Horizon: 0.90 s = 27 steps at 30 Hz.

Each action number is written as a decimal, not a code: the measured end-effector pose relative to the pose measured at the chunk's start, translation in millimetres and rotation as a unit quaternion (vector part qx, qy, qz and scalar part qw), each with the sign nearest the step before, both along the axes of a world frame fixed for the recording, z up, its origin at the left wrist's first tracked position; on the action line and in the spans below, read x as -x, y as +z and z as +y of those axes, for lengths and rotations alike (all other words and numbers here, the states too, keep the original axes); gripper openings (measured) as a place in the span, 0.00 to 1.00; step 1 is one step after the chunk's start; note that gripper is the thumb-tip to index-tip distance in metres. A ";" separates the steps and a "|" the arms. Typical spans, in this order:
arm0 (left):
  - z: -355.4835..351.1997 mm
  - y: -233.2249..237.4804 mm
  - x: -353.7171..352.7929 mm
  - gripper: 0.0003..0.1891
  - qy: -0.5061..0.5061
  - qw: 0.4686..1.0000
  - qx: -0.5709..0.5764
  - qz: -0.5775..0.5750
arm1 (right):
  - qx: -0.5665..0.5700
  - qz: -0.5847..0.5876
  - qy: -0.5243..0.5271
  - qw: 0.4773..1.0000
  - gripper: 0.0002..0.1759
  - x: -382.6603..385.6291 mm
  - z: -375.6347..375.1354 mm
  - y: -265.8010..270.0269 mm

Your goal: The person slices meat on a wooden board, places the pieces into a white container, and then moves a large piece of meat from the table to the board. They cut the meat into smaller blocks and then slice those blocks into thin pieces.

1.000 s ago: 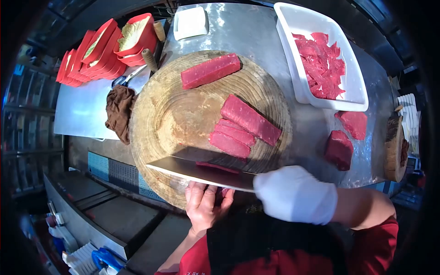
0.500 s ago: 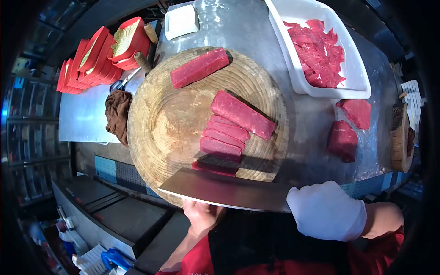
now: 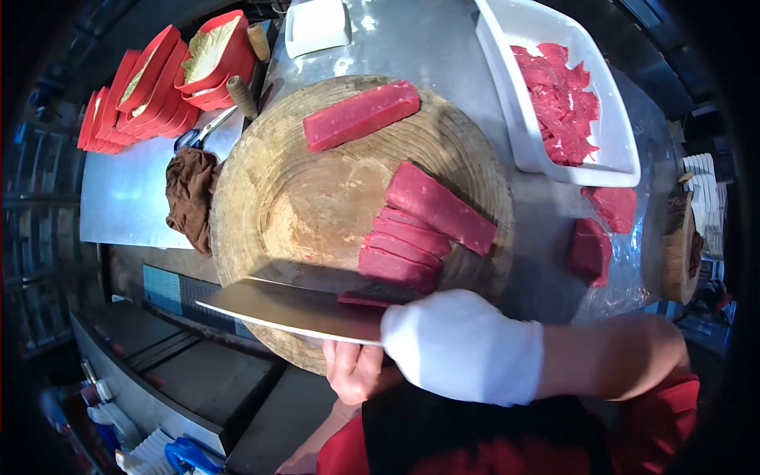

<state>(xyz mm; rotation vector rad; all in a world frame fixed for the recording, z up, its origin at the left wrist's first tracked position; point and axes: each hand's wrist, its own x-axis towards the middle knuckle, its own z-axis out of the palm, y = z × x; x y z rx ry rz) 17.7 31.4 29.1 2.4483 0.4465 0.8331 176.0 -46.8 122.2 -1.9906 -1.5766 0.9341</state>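
In the head view, my right hand (image 3: 455, 340) wears a white glove and grips a cleaver (image 3: 285, 307), its wide blade lying across the near edge of the round wooden chopping block (image 3: 309, 210). My bare left hand (image 3: 354, 370) is just below the blade, fingers curled together; the blade hides their tips and anything they hold. Dark red meat (image 3: 368, 299) shows partly beyond the blade. Farther up the block lie overlapping meat slices (image 3: 402, 252), a thick meat slab (image 3: 439, 207) beside them, and a long meat strip (image 3: 362, 115).
A white tub (image 3: 514, 119) holds cut meat at upper right, with two meat chunks (image 3: 590, 252) below it. To the left are a brown cloth (image 3: 190, 194), scissors (image 3: 207, 131) and red containers (image 3: 150, 75) with leaves. A white dish (image 3: 317, 28) stands at the back.
My right hand has moved left with the cleaver, so the blade reaches past the block's left side. My left hand stays low under the blade. The whole view has shifted slightly.
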 end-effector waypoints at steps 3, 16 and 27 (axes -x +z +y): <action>-5.6 4.7 -3.7 0.19 0.027 0.999 -0.007 0.019 | -0.085 0.000 0.018 0.996 0.07 -5.9 -1.6 -5.9; -22.3 14.6 1.6 0.22 0.030 0.998 -0.027 0.053 | 0.025 -0.126 -0.022 0.991 0.05 -11.8 -113.3 28.5; -30.9 -4.0 18.5 0.07 0.152 0.747 0.639 -0.105 | 0.161 -0.174 0.089 0.967 0.05 -19.4 -108.4 53.5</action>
